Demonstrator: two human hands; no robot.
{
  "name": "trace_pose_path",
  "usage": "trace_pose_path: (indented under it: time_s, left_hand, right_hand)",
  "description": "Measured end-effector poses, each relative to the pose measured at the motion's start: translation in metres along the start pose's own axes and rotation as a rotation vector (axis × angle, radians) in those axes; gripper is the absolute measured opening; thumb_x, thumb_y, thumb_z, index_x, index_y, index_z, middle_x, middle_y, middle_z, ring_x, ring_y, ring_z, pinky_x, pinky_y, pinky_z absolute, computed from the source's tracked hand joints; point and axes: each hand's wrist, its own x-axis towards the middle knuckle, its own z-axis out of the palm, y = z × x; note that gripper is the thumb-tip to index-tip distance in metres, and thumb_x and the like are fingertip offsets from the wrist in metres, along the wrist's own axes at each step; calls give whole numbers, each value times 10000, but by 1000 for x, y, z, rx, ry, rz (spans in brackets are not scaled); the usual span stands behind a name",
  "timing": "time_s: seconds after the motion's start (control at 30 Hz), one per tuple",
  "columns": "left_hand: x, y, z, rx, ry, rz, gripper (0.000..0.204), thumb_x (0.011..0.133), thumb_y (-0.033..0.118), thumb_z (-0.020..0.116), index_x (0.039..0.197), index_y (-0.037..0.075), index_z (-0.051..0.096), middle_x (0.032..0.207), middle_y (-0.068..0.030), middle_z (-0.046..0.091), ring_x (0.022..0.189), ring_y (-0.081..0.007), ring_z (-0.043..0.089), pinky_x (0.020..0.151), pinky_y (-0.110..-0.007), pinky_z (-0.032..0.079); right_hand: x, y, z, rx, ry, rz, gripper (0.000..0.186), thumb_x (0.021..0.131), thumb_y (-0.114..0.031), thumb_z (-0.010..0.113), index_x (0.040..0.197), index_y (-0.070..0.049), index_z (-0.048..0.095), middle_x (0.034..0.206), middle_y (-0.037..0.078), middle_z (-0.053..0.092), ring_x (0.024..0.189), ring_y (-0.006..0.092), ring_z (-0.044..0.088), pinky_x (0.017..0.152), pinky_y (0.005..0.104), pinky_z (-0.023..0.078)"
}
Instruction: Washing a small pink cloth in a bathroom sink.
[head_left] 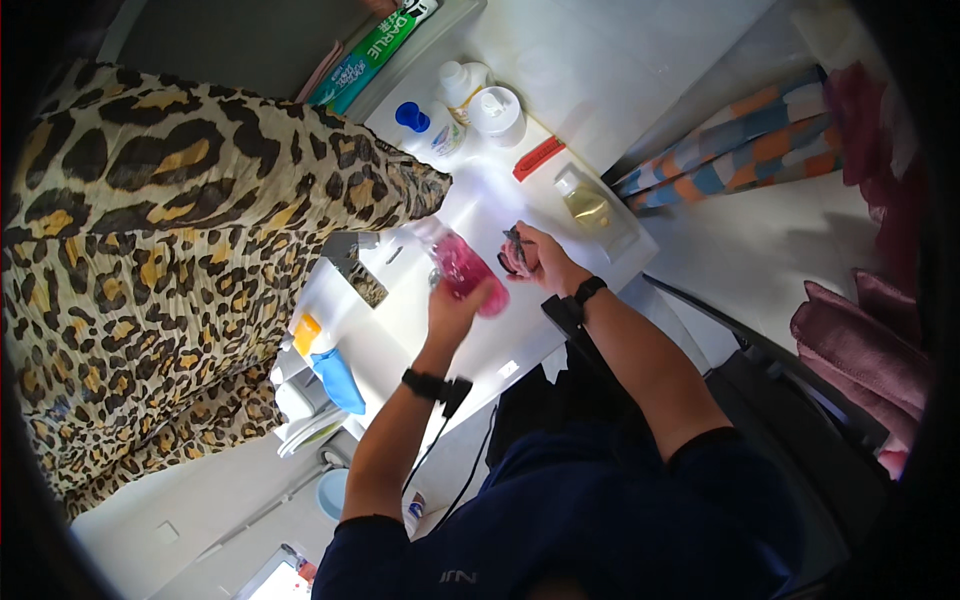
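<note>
Over the white washbasin counter [420,330], my left hand [452,315] is closed around a clear bottle of pink liquid [464,264]. The bottle is tilted, its top pointing up and to the left, and slightly blurred. To its right, my right hand [548,262] has its fingers closed on a small dark and pinkish bundle [515,253]. What this bundle is, I cannot make out. A short gap separates the bottle from the right hand.
Leopard-print cloth [200,190] hangs at the left. Along the back stand a blue-topped bottle [432,130], a white round container [497,114] and a red comb-like strip [539,157]. A bottle of yellow liquid [585,205] lies right; a blue pouch [338,381] lies left.
</note>
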Motion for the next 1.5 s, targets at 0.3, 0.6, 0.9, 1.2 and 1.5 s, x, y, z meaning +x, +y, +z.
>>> trace_pose_path:
  time_s: [0.3, 0.6, 0.9, 1.2, 1.5]
  left_hand:
    - [-86, 9, -76, -562, -454, -516, 498, 909, 401, 553, 1163, -27, 573, 1009, -116, 667, 880, -207, 660, 799, -323, 524]
    - [-100, 9, -107, -1059, -663, -668, 682, 786, 565, 508, 1082, -46, 560, 803, -155, 592, 691, -262, 522, 589, -345, 390]
    - [-106, 18, -116, -999, -562, -655, 691, 772, 574, 510, 1063, -48, 576, 789, -161, 585, 642, -272, 507, 541, -358, 373]
    - [-94, 15, -119, -1038, -681, -640, 704, 773, 584, 507, 1076, -48, 570, 849, -143, 600, 663, -278, 526, 543, -361, 379]
    - [-95, 16, -100, -540, -443, -551, 609, 834, 393, 682, 1242, -33, 530, 1089, -124, 649, 974, -237, 641, 864, -358, 509]
  right_hand:
    - [22, 29, 42, 74, -196, -14, 461, 972, -472, 382, 647, -153, 454, 640, -27, 424, 868, 136, 541, 907, 424, 434]
    - [24, 46, 90, 121, -62, 146, 401, 960, -475, 433, 766, -137, 530, 698, -10, 523, 744, 135, 555, 866, 413, 497]
    - [30, 53, 90, 89, -157, 160, 359, 964, -457, 454, 807, -142, 526, 656, -29, 518, 596, 117, 482, 834, 424, 517]
    - [37, 61, 77, 137, -161, 201, 374, 921, -513, 551, 986, -145, 575, 864, 1, 609, 802, 183, 603, 864, 477, 537]
    - [32, 50, 77, 111, -117, 144, 360, 904, -398, 636, 1073, -95, 543, 973, 63, 624, 917, 245, 642, 844, 467, 555]
